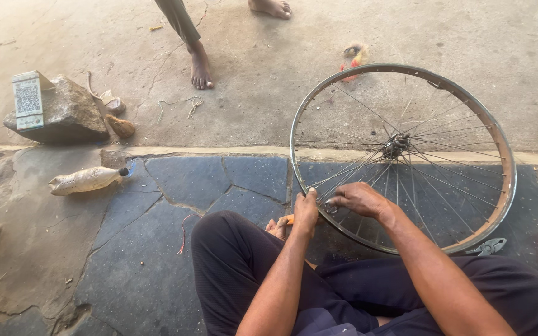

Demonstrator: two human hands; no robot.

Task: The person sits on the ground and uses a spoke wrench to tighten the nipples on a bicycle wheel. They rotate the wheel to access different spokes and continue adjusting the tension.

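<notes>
Mid spoke tweak I reckon: left hand [306, 211] clamping bare metal spoked bicycle wheel rim [510, 186], right hand [357, 199] pinching spokes beside it.

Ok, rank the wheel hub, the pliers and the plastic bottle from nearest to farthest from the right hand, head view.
From the right hand:
1. Wheel hub, just above it, inside the rim.
2. Pliers, on the floor at the right.
3. Plastic bottle, far left.

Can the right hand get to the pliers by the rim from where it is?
Probably yes. The right hand is inside the wheel at the spokes, and the pliers lie on the stone just outside the rim's near right edge. Only the rim lies between; lifting the hand over it should do.
</notes>
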